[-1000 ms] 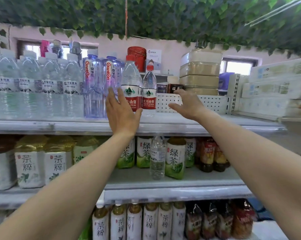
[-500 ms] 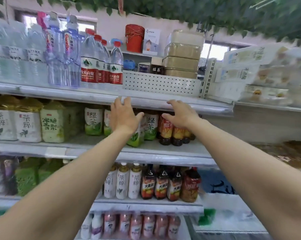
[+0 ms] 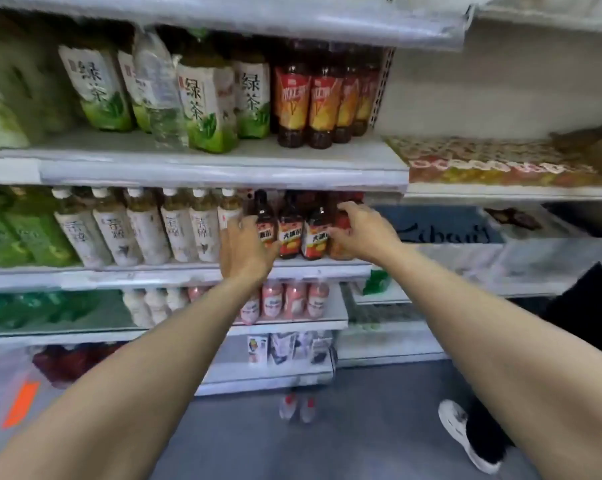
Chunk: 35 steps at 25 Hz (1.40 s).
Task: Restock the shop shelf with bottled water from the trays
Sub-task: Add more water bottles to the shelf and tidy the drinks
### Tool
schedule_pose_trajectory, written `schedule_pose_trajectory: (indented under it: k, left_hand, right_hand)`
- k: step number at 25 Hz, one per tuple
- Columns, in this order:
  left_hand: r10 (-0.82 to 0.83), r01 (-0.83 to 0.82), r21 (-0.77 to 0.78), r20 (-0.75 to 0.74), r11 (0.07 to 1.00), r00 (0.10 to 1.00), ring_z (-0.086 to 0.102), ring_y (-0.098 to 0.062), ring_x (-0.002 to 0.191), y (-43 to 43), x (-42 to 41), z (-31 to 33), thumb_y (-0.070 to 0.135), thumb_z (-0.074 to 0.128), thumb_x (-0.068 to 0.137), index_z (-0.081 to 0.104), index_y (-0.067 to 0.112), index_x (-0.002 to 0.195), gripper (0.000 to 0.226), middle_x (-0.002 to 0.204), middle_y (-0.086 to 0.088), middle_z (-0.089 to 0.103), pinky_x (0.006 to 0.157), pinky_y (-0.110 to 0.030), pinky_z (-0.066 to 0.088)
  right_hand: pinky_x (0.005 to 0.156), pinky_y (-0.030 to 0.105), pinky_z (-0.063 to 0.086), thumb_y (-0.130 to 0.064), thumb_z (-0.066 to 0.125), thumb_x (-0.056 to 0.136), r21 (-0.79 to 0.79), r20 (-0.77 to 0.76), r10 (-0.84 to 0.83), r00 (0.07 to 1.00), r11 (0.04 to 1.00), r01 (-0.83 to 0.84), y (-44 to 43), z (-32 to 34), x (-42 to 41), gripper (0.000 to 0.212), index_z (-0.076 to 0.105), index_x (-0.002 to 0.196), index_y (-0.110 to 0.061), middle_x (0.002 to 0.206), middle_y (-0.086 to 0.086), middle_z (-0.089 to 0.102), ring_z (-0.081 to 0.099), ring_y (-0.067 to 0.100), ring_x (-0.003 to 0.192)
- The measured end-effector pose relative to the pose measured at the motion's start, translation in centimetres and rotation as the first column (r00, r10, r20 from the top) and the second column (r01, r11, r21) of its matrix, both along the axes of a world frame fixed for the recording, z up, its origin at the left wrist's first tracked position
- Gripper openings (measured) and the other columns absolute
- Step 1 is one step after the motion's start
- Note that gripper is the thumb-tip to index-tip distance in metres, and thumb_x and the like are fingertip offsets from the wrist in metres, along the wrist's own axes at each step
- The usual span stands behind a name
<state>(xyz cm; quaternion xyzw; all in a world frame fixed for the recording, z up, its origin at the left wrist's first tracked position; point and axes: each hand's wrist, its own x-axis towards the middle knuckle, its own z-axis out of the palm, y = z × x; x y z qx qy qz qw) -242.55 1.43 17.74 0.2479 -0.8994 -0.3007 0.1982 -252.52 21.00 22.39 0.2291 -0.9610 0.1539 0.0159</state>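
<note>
Both my arms reach toward the shop shelf (image 3: 202,174). My left hand (image 3: 245,251) is open, fingers spread, in front of the dark tea bottles (image 3: 290,226) on the third shelf level. My right hand (image 3: 365,230) is open too, at the right end of that same row; whether it touches a bottle I cannot tell. Neither hand holds anything. One clear water bottle (image 3: 161,88) stands among green tea bottles on the level above. Two small red-capped water bottles (image 3: 297,408) stand on the grey floor at the shelf's foot. No tray is in view.
White-capped tea bottles (image 3: 147,230) fill the row left of my hands, with pink bottles (image 3: 292,301) below. A lower side shelf with patterned packs (image 3: 483,161) adjoins on the right. A person's white shoe (image 3: 465,434) and dark trouser leg are on the floor at the right.
The view has dropped from the top water shelf to the lower levels and the floor. Both hands came down from the top shelf edge to the dark tea row, still empty.
</note>
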Motion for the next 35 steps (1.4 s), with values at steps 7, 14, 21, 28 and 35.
schedule_pose_trajectory:
  k: [7, 14, 21, 28, 35]
  left_hand:
    - [-0.106, 0.032, 0.213, 0.348, 0.977, 0.931, 0.036, -0.036, 0.137, 3.1, 2.9, -23.8, 0.038, 0.074, 0.086, 0.047, 0.011, 0.143, 0.068, 0.149, -0.017, 0.040, 0.112, -0.041, 0.032]
    - [-0.175, -0.108, 0.429, 0.569, 0.897, 0.803, 0.042, -0.032, 0.136, 4.4, 7.4, -51.6, 0.039, 0.078, 0.085, 0.045, 0.010, 0.146, 0.075, 0.149, -0.017, 0.043, 0.113, -0.036, 0.032]
    - [-0.276, -0.056, 0.527, 0.530, 0.848, 0.802, 0.044, -0.027, 0.140, 3.8, 3.5, -75.9, 0.041, 0.080, 0.082, 0.036, 0.017, 0.154, 0.088, 0.155, -0.008, 0.043, 0.115, -0.044, 0.037]
    - [-0.464, 0.170, 0.636, 0.330, 0.753, 0.822, 0.057, -0.013, 0.116, 3.7, -3.7, -88.8, 0.025, 0.093, 0.068, 0.046, 0.029, 0.146, 0.091, 0.128, 0.010, 0.060, 0.093, -0.025, 0.046]
    - [-0.392, -0.038, 0.854, 0.278, 0.519, 0.877, 0.067, -0.007, 0.097, 3.6, 0.5, -86.2, 0.016, 0.090, 0.072, 0.059, 0.021, 0.123, 0.060, 0.108, 0.007, 0.071, 0.090, -0.027, 0.050]
  right_hand:
    - [0.099, 0.038, 0.047, -0.044, 0.063, 0.097, 0.029, 0.366, -0.063, 0.928, 0.998, 0.057, 3.3, -25.0, 2.5, 0.056, 0.053, 0.142, -0.013, 0.141, 0.014, 0.059, 0.056, 0.034, 0.128]
    - [0.103, 0.031, 0.040, -0.036, 0.068, 0.096, 0.055, 0.692, -0.267, 0.671, 0.946, 0.319, 6.4, -55.5, 7.6, 0.057, 0.054, 0.142, -0.007, 0.144, 0.013, 0.059, 0.055, 0.030, 0.131]
    - [0.103, 0.033, 0.044, -0.027, 0.081, 0.086, -0.001, 0.743, -0.368, 0.559, 0.834, 0.551, 7.4, -80.7, 7.0, 0.072, 0.047, 0.147, -0.009, 0.135, 0.012, 0.061, 0.060, 0.028, 0.121]
    - [0.105, 0.044, 0.052, -0.030, 0.094, 0.056, -0.363, 0.725, -0.162, 0.670, 0.736, 0.571, 5.1, -94.7, 2.9, 0.091, 0.052, 0.135, -0.019, 0.127, 0.003, 0.067, 0.066, 0.023, 0.115]
    - [0.094, 0.035, 0.056, -0.030, 0.093, 0.059, -0.325, 0.835, -0.144, 0.531, 0.649, 0.688, 5.1, -91.9, 5.5, 0.071, 0.064, 0.123, -0.020, 0.114, 0.000, 0.075, 0.071, 0.019, 0.106]
